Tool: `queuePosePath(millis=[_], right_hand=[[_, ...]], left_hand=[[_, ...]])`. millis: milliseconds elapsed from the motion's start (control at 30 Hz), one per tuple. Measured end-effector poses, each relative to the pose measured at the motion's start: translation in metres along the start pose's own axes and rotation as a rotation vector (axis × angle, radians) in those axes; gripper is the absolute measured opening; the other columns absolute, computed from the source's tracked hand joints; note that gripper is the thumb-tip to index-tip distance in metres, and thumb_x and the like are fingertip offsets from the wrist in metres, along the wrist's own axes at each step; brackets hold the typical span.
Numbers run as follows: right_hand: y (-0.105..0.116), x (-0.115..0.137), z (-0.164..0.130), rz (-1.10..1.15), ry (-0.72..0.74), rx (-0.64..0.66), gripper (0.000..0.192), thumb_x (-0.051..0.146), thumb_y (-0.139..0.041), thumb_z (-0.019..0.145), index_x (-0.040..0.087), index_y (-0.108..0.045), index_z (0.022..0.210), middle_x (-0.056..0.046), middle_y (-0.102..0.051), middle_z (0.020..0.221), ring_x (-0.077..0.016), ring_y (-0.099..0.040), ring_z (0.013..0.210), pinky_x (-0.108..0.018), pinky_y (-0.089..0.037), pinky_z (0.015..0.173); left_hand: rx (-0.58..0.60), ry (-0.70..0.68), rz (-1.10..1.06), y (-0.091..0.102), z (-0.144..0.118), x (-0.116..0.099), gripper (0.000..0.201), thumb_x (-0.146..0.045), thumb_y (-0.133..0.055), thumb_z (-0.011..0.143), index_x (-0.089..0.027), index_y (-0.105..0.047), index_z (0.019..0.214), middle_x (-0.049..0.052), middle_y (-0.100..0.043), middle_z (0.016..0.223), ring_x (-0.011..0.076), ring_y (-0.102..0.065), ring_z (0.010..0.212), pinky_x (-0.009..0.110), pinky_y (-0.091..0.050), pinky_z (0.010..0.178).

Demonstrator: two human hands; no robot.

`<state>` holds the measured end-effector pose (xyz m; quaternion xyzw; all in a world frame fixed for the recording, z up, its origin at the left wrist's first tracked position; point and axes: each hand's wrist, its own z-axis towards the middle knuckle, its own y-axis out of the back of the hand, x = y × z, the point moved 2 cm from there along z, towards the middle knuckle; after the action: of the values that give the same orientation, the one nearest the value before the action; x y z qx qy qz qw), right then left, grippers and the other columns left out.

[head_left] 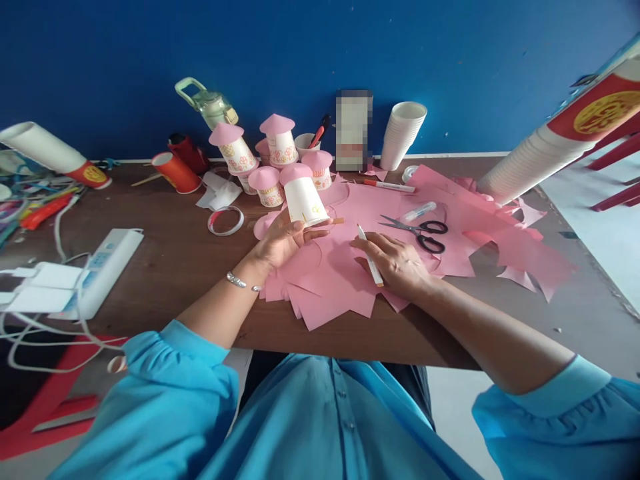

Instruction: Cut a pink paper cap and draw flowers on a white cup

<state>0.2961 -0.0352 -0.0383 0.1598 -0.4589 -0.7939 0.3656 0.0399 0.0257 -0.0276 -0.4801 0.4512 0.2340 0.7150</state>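
In my left hand (280, 245) is a white paper cup (304, 199), tilted, with faint yellow marks near its wide rim. A pink paper cone (295, 174) tops the cup. A small orange piece (339, 221) shows beside my left fingertips; whether they touch it I cannot tell. My right hand (400, 265) is closed around a white marker (371, 259) with an orange end, its tip pointing up and away from me. Pink paper sheets (345, 287) lie under both hands. Just behind the held cup stand several decorated cups (283, 148) with pink cone tops.
Black-handled scissors (431, 235), a clear-white marker (420, 212) and a red marker (389, 186) lie on the paper. A tape roll (226, 221) sits left. Stacked cups (403, 137) and a phone (353, 130) stand by the wall. A power strip (107, 273) lies far left.
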Motion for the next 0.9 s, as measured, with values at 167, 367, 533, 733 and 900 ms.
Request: queuePosePath(millis=[167,367,533,733,900], right_hand=[[-0.01,-0.004,-0.002,-0.015,0.154,0.051,0.031,0.011,-0.043,0.109,0.018,-0.061,0.133,-0.012,-0.077,0.11,-0.0246,-0.072,0.1,-0.036,-0.059,0.08],[-0.014,-0.002,-0.007,-0.034,0.089,0.055,0.026,0.017,-0.047,0.11,0.02,-0.062,0.13,-0.012,-0.076,0.109,-0.0244,-0.071,0.097,-0.034,-0.055,0.075],[-0.007,-0.003,0.005,-0.019,-0.035,0.125,0.024,0.023,-0.051,0.108,0.021,-0.064,0.128,-0.011,-0.076,0.112,-0.0237,-0.071,0.091,-0.029,-0.045,0.062],[-0.003,-0.011,0.071,-0.069,-0.271,0.242,0.043,0.023,-0.05,0.103,0.02,-0.056,0.145,-0.017,-0.068,0.14,-0.0298,-0.07,0.102,-0.034,-0.049,0.069],[-0.032,-0.003,0.096,-0.085,-0.274,0.243,0.043,0.017,-0.058,0.098,0.021,-0.058,0.141,-0.016,-0.07,0.137,-0.03,-0.065,0.12,-0.033,-0.051,0.074]], left_hand=[[0.03,0.041,-0.037,0.002,-0.002,-0.005,0.085,-0.049,-0.096,0.069,-0.022,-0.066,0.143,0.016,-0.08,0.127,0.0414,-0.076,0.12,0.055,-0.06,0.105],[0.034,0.03,-0.057,0.008,-0.003,-0.004,0.079,-0.046,-0.096,0.07,-0.019,-0.068,0.138,0.016,-0.083,0.12,0.0389,-0.078,0.119,0.053,-0.059,0.108],[0.022,0.033,-0.021,0.009,-0.001,0.0,0.074,-0.039,-0.096,0.069,-0.022,-0.069,0.135,0.012,-0.083,0.118,0.0381,-0.077,0.12,0.051,-0.059,0.105],[-0.022,0.013,-0.006,0.01,0.0,-0.001,0.076,-0.04,-0.096,0.068,-0.023,-0.068,0.137,0.011,-0.083,0.117,0.0425,-0.071,0.132,0.062,-0.052,0.114],[-0.006,0.023,0.022,0.011,0.0,0.0,0.08,-0.038,-0.098,0.065,-0.021,-0.067,0.137,0.012,-0.082,0.119,0.0418,-0.069,0.133,0.062,-0.049,0.118]])
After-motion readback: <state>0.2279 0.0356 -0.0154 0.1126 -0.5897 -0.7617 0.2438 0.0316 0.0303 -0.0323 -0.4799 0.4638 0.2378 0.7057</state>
